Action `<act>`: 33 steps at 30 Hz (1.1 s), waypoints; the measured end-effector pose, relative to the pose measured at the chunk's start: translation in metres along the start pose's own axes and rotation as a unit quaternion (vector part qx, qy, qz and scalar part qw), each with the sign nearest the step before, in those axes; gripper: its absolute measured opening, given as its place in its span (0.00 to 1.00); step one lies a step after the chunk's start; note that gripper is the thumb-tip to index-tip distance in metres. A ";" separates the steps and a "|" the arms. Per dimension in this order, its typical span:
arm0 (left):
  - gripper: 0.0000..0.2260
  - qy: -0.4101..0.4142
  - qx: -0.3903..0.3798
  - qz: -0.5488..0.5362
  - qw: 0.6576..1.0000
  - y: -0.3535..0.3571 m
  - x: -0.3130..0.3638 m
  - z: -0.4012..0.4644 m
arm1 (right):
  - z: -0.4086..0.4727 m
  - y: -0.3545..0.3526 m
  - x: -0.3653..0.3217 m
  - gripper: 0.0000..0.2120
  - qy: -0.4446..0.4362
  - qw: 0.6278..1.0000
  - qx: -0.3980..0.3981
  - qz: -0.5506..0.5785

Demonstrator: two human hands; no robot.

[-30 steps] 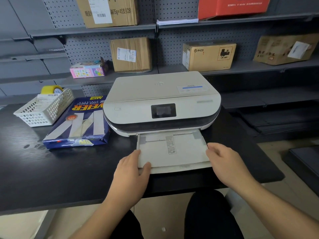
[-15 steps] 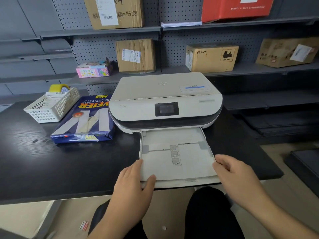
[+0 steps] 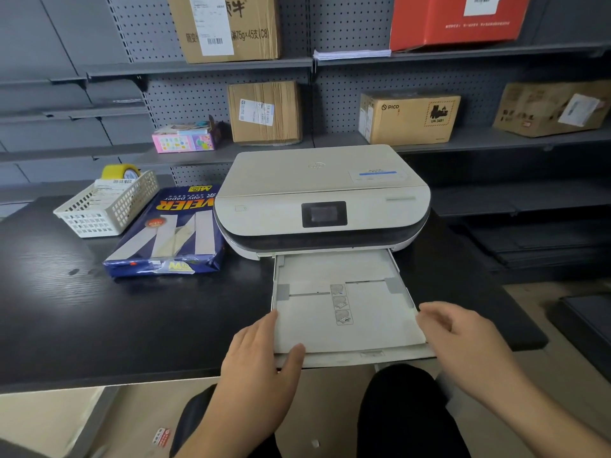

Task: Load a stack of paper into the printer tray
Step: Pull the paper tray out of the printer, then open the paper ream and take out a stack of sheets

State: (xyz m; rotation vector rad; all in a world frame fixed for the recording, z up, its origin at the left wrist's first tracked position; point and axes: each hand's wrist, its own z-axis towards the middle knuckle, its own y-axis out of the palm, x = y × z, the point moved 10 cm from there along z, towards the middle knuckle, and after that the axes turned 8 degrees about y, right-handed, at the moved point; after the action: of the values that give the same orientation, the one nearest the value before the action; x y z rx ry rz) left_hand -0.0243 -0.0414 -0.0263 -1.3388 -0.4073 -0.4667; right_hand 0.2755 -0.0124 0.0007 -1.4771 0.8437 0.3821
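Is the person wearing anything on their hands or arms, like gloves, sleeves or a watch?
No. The left hand and the right hand are bare, with no gloves, rings or watch visible. Both forearms are uncovered as far as the picture shows, so no sleeves appear.

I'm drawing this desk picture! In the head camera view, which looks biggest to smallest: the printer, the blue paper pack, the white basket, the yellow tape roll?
1. Printer
2. Blue paper pack
3. White basket, though it sits farther back, so the gap with the pack is unsure
4. Yellow tape roll, partly hidden in the basket
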 end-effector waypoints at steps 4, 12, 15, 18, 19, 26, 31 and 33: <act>0.28 0.009 0.021 0.059 0.998 -0.005 -0.002 0.007 | 0.007 -0.005 -0.019 0.21 -0.061 0.996 0.038 -0.055; 0.30 0.012 0.066 0.083 0.994 -0.041 -0.020 0.025 | 0.007 0.034 -0.088 0.23 -0.171 0.982 0.035 -0.072; 0.26 0.005 0.074 0.096 0.993 -0.056 -0.029 0.034 | 0.005 0.057 -0.118 0.23 -0.200 0.976 0.021 -0.083; 0.26 -0.002 0.088 0.112 0.990 -0.071 -0.042 0.042 | 0.003 0.080 -0.147 0.23 -0.227 0.969 0.013 -0.095; 0.26 -0.006 0.090 0.117 0.989 -0.076 -0.047 0.044 | 0.002 0.088 -0.155 0.23 -0.234 0.967 0.008 -0.100; 0.26 -0.038 0.102 0.129 0.986 -0.109 -0.084 0.060 | -0.006 0.132 -0.206 0.23 -0.280 0.954 -0.020 -0.108; 0.25 -0.048 0.129 0.125 0.983 -0.137 -0.103 0.072 | -0.010 0.160 -0.245 0.21 -0.315 0.941 -0.030 -0.118; 0.25 -0.052 0.133 0.129 0.981 -0.146 -0.113 0.078 | -0.011 0.172 -0.262 0.17 -0.328 0.936 -0.037 -0.120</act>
State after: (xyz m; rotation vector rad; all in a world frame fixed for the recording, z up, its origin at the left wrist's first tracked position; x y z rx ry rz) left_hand -0.1992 0.0214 0.0479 -1.1379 -0.3618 -0.1208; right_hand -0.0222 0.0641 0.0621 -1.3700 0.1145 0.6778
